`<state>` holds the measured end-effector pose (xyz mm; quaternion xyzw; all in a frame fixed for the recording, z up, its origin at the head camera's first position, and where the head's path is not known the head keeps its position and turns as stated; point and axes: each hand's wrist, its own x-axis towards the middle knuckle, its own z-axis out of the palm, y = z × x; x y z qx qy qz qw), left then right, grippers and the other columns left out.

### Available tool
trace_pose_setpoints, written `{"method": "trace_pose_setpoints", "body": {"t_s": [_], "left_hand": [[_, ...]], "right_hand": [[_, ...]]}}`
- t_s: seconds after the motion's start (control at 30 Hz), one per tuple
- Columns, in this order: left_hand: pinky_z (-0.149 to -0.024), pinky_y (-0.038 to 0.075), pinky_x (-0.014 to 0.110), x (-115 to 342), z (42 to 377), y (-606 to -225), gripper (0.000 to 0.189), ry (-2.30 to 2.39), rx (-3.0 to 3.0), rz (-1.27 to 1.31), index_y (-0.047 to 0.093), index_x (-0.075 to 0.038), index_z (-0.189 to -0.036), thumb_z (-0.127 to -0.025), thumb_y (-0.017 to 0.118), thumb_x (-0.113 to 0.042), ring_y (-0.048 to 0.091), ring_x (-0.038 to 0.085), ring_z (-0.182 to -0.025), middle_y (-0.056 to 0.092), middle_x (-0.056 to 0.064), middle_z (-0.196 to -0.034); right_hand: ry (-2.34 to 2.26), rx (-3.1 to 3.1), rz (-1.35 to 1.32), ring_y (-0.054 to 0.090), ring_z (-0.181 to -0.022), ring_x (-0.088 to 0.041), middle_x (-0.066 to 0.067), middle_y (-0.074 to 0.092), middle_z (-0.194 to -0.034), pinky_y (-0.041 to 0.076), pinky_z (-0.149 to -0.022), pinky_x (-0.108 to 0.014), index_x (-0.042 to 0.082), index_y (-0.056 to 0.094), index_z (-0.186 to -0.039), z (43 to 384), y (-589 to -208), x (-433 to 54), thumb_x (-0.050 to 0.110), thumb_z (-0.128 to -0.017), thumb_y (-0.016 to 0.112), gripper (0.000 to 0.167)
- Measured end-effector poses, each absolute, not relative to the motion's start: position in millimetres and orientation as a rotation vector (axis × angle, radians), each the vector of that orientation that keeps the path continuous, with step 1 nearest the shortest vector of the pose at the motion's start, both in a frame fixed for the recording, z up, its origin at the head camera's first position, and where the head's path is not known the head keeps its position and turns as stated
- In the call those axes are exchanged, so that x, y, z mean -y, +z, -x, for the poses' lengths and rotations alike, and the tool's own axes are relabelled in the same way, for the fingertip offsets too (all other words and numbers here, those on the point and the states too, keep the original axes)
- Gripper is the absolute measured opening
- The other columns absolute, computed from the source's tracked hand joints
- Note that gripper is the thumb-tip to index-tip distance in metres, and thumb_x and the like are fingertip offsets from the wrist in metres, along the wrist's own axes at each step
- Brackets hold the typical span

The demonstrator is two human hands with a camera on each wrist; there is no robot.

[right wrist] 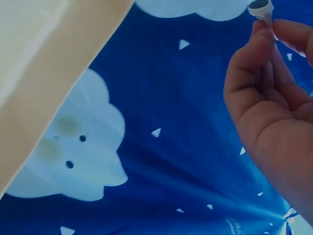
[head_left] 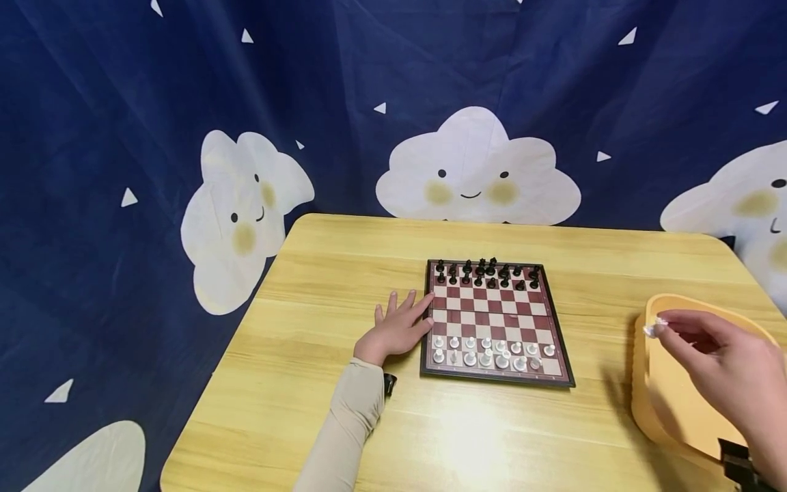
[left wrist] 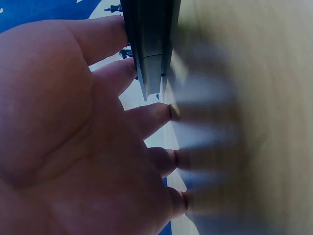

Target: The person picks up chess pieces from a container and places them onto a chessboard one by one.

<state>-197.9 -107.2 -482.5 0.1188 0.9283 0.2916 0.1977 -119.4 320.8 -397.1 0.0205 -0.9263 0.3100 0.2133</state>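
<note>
A chessboard (head_left: 481, 318) with dark red and white squares lies on the table. Black chess pieces (head_left: 478, 281) stand in two rows along its far side, and white chess pieces (head_left: 486, 358) fill two rows on the near side. My left hand (head_left: 398, 331) has its fingers spread; the thumb and index finger touch the board's left edge, while the other fingertips rest on the table in the left wrist view. Between thumb and fingers my right hand (head_left: 725, 352) pinches a white chess piece (head_left: 650, 331), held above the yellow bin; its dark round base (right wrist: 260, 6) shows in the right wrist view.
The yellow plastic bin (head_left: 644, 403) stands on the table at the right, partly covered by my right hand and forearm; what lies inside is not visible. The light wooden table (head_left: 295, 355) reaches back to a dark blue curtain (head_left: 344, 75) printed with clouds.
</note>
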Motion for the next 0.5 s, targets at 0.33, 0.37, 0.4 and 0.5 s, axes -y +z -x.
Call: {"method": "trace_pose_setpoints", "body": {"t_s": [0.33,0.37,0.4,0.5], "left_hand": [[-0.12,-0.01,0.066,108,199,-481,0.059,0.834,-2.597,-0.338,0.023,-0.032,-0.167,-0.111,0.035,-0.047,-0.012,0.042,-0.157,0.009,0.008,-0.174],[-0.12,-0.01,0.066,108,199,-481,0.059,0.833,-2.598,-0.339,0.023,-0.032,-0.167,-0.111,0.036,-0.047,-0.012,0.042,-0.157,0.009,0.008,-0.174],[-0.12,-0.01,0.066,107,199,-481,0.059,0.831,-2.599,-0.34,0.023,-0.032,-0.167,-0.111,0.035,-0.047,-0.012,0.042,-0.157,0.009,0.008,-0.174],[-0.12,-0.01,0.066,107,198,-480,0.059,0.828,-2.599,-0.339,0.023,-0.032,-0.167,-0.11,0.036,-0.047,-0.012,0.042,-0.156,0.009,0.008,-0.174]], "right_hand": [[0.839,2.486,-0.244,0.049,-0.074,0.03,0.051,0.054,-0.089,0.036,-0.057,-0.009,0.012,0.079,-0.102,119,-394,-292,0.005,-0.083,0.083,0.02],[0.828,2.481,-0.268,0.049,-0.074,0.03,0.05,0.055,-0.089,0.036,-0.057,-0.009,0.012,0.08,-0.101,120,-395,-290,0.005,-0.082,0.084,0.021],[0.825,2.474,-0.293,0.049,-0.074,0.03,0.05,0.056,-0.089,0.036,-0.057,-0.01,0.012,0.08,-0.101,120,-395,-288,0.004,-0.082,0.084,0.022],[0.81,2.456,-0.352,0.05,-0.073,0.027,0.046,0.058,-0.09,0.038,-0.055,-0.013,0.013,0.079,-0.1,121,-397,-284,0.002,-0.08,0.084,0.023]]}}
